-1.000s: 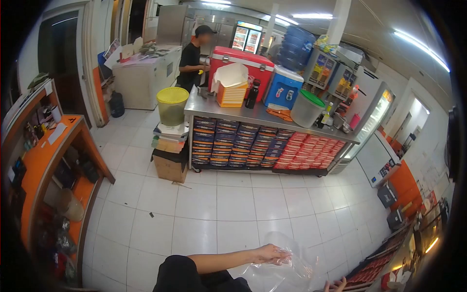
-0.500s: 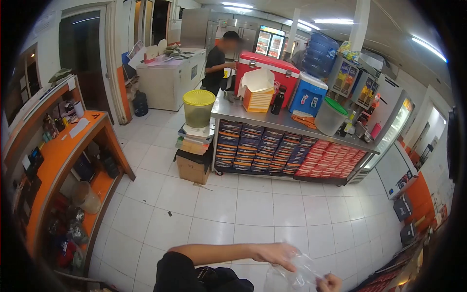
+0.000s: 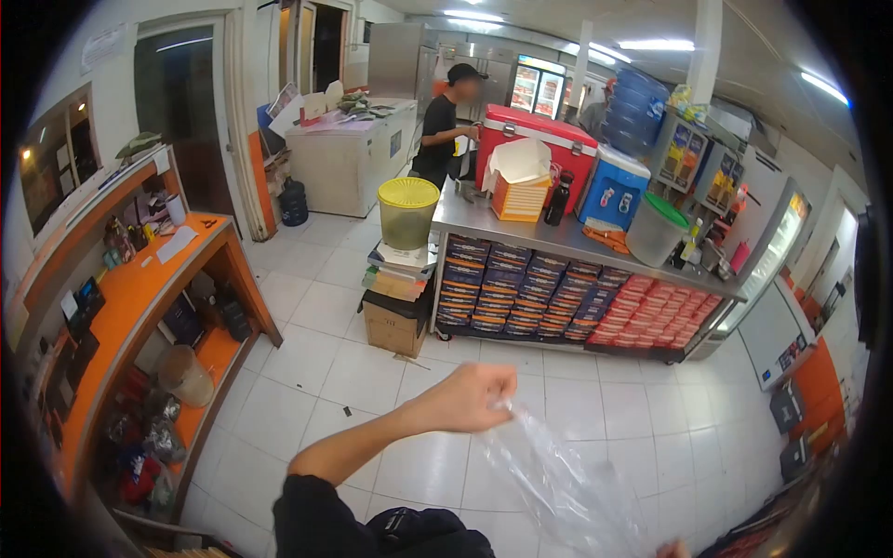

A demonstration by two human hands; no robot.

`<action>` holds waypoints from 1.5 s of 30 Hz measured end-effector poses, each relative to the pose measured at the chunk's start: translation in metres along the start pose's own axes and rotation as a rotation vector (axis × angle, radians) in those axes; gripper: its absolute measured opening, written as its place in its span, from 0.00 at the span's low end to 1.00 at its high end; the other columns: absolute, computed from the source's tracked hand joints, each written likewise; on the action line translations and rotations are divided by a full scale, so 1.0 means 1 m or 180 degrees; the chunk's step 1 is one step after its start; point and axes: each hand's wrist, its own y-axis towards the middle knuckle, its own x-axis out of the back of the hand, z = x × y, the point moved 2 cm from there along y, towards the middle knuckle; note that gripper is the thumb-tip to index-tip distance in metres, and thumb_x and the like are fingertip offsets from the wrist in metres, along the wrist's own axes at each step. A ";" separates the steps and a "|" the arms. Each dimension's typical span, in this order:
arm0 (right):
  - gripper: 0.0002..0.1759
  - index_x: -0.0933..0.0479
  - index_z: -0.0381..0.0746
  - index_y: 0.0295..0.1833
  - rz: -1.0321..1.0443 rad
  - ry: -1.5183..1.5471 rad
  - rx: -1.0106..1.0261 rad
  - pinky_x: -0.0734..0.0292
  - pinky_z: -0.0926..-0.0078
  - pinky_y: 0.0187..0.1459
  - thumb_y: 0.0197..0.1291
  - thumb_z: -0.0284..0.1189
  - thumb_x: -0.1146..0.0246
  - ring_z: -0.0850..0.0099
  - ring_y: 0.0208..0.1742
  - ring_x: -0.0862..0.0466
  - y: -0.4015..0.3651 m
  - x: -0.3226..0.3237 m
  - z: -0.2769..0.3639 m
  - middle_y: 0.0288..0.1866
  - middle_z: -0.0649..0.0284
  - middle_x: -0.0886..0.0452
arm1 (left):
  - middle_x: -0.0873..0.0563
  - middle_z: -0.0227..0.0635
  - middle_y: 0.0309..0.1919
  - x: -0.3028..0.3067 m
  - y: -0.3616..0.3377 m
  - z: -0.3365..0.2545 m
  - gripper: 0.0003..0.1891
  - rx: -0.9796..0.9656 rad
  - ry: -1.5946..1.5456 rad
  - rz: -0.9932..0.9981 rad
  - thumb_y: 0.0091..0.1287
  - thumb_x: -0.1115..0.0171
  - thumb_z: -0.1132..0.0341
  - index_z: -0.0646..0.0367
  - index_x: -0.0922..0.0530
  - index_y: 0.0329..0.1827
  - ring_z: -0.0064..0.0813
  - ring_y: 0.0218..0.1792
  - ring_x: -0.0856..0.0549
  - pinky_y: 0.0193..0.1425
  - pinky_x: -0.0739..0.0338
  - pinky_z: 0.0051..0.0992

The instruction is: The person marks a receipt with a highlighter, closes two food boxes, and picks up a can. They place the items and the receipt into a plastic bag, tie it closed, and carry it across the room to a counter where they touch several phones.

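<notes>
A clear plastic bag point(image 3: 567, 470) hangs stretched out in front of me over the tiled floor. My left hand point(image 3: 474, 398) is closed on its upper end, fingers curled in around the plastic. The bag slants down and to the right from there. At the bottom edge of the view, only a bit of my right hand point(image 3: 672, 549) shows, at the lower end of the bag; its fingers look bent against the plastic, and most of that hand is cut off.
Ahead stands a steel counter point(image 3: 521, 228) with stacked boxes point(image 3: 521, 288) beneath and a red cooler point(image 3: 535, 139) on top. A yellow-lidded bucket point(image 3: 407, 219) sits on a pile beside it. An orange shelf desk point(image 3: 139, 288) is at left. Behind the counter stands a person point(image 3: 437, 130).
My left hand has risen and closed on the bag's end. My right hand has moved down to the frame's edge, and the bag is now drawn out long between them.
</notes>
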 end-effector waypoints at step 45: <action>0.31 0.44 0.39 0.59 0.3328 0.2694 -0.1531 0.29 0.68 0.38 0.62 0.53 0.65 0.60 0.44 0.24 0.143 -0.305 0.075 0.51 0.52 0.29 | 0.53 0.55 0.61 -0.225 -0.219 0.213 0.56 0.1843 -0.0827 -0.1111 0.42 0.27 0.55 0.66 0.61 0.63 0.43 0.61 0.40 0.61 0.36 0.34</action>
